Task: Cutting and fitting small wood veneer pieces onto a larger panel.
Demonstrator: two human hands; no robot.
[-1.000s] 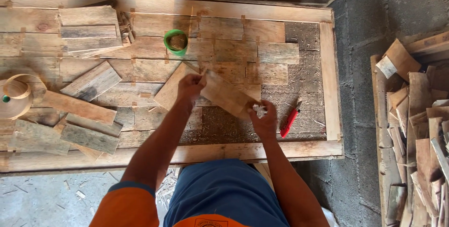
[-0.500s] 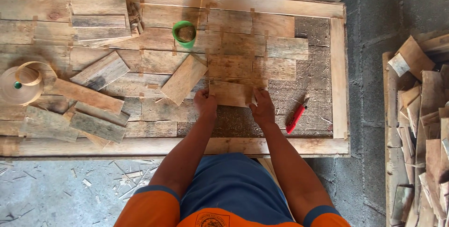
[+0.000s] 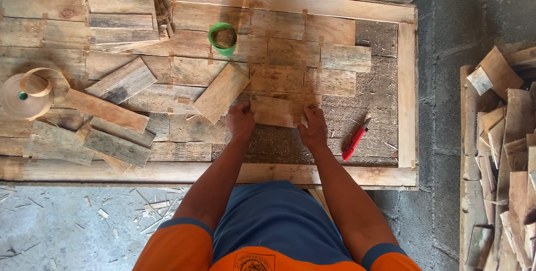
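Weathered wood fills the view, and both hands press on one short plank (image 3: pixel 274 110) lying flat on the panel: the left hand (image 3: pixel 241 120) grips its left end with fingers curled over the edge, and the right hand (image 3: pixel 314 128) holds its right end the same way, fingertips on the top face. That plank sits in the lower row of a patchwork of similar boards, its upper edge touching the board above, with bare rough backing board (image 3: pixel 385 120) showing below and to its right. Just left of the left hand a loose plank (image 3: pixel 221 92) lies tilted across the laid pieces. A red utility knife (image 3: pixel 354 142) rests on the backing near the right hand. Farther up, a green tape roll (image 3: pixel 223 38) stands on the boards. More loose planks lie scattered at left, a neat stack (image 3: pixel 121 18) sits at upper left, and a round wooden spool (image 3: pixel 22 95) lies at the far left edge. A wooden frame (image 3: pixel 406 98) borders the panel, and a heap of offcuts (image 3: pixel 502 154) lies on the grey floor at right.
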